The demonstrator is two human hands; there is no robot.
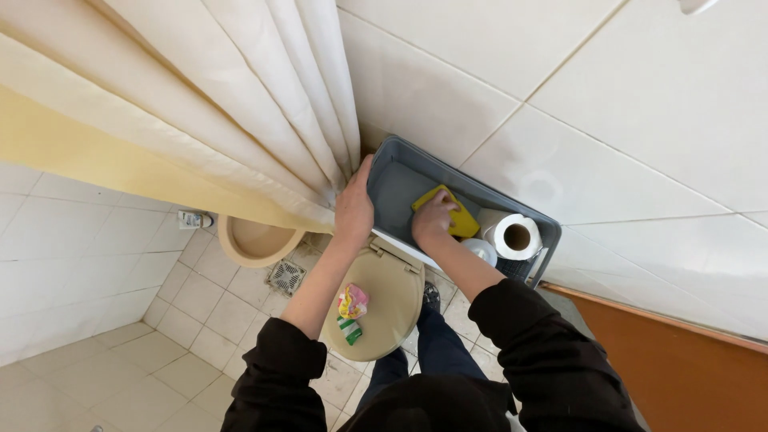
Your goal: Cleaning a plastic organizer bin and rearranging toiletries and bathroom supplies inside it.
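My right hand (433, 218) presses a yellow sponge (460, 214) onto the top of a grey toilet tank (400, 180). My left hand (354, 206) grips the tank's left edge, next to the cream shower curtain (240, 104). Below the hands is the closed beige toilet lid (392, 288). A small colourful cloth or packet (353, 304) lies on the lid. Both sleeves are black.
A toilet paper roll (518, 237) and a white round object (482, 250) sit on the tank's right end. A beige basin (254, 238) and a floor drain (286, 276) are on the tiled floor at left. Tiled walls surround; an orange-brown panel (680, 368) is at right.
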